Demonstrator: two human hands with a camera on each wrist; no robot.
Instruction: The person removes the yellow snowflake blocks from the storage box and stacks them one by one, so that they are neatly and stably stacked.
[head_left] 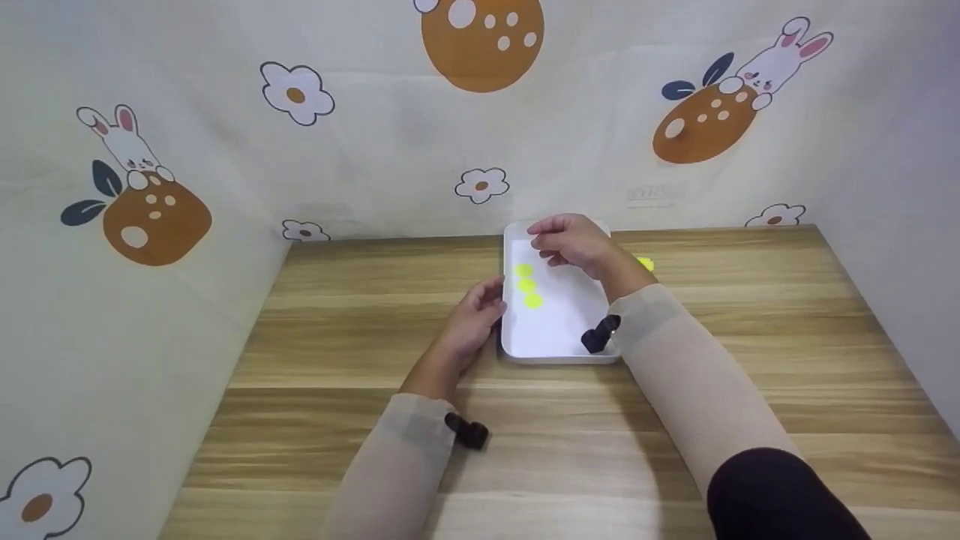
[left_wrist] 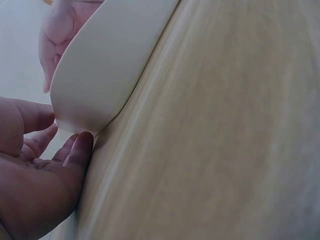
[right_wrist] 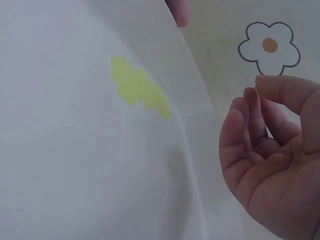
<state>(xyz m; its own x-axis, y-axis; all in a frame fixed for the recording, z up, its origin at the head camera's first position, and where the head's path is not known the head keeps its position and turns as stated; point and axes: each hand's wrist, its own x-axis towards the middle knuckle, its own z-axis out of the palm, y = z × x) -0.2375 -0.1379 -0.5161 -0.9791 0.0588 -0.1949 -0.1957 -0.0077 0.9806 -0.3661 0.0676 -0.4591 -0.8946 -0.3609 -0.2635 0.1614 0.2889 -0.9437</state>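
Note:
A white rectangular tray (head_left: 559, 330) lies on the wooden table, and a short row of yellow round pieces (head_left: 527, 286) sits along its left part. The tray's outer wall (left_wrist: 100, 70) fills the upper left of the left wrist view. Against the tray's left side rests my left hand (head_left: 471, 322), its fingertips touching the wall from outside. Over the tray's far part hovers my right hand (head_left: 574, 244), fingers loosely bent. In the right wrist view its thumb and fingertips come close together, and nothing shows between them. The yellow pieces (right_wrist: 137, 87) lie beside the tray's wall there.
Another yellow thing (head_left: 646, 264) shows on the table right of the tray, partly hidden by the right wrist. A printed cloth wall (head_left: 405, 142) stands behind the table (head_left: 360, 330). Black devices (head_left: 469, 431) are strapped on both wrists.

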